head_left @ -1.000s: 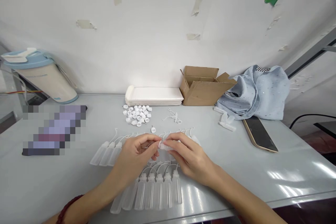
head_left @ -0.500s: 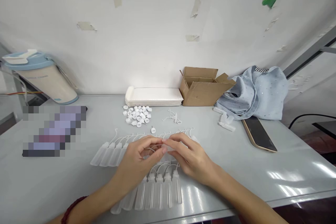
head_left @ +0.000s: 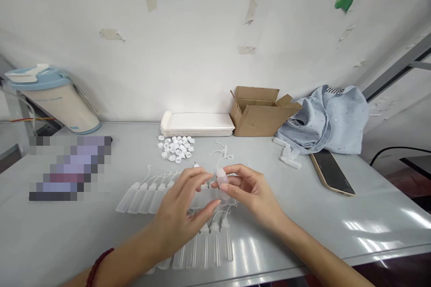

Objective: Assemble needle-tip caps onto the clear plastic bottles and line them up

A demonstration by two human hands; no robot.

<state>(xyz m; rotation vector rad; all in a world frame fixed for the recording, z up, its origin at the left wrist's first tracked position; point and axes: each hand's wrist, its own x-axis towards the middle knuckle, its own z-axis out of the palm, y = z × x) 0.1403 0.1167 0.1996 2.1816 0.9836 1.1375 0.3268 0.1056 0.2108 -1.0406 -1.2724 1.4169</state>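
The small bottle (head_left: 222, 184), clear plastic with a pale cap on top, is being held up just above the desk (head_left: 303, 206), roughly at the middle of the view. The right hand (head_left: 251, 193) is gripping it, thumb and fingers closing around its body and keeping it nearly upright. The left hand (head_left: 180, 215) is hovering just beside it with its fingers loosely spread and nothing in its grasp; its fingertips are reaching close to the cap, though whether they are touching it cannot be told. A red bracelet (head_left: 97, 267) is sitting on the left wrist.

Under the hands, two rows of matching bottles are lying flat on the desk: a far row (head_left: 143, 195) showing to the left of the left hand, and a near row (head_left: 215, 244) lying side by side towards the desk's front edge.

Further back, a pile of white caps (head_left: 175, 147) is lying in front of a stack of white trays (head_left: 197, 123). A cardboard box (head_left: 261, 114) is standing open to the right of the trays, with a blue cloth (head_left: 332, 119) and a phone (head_left: 332, 171) beyond it. A jug (head_left: 54, 98) is standing at the far left.
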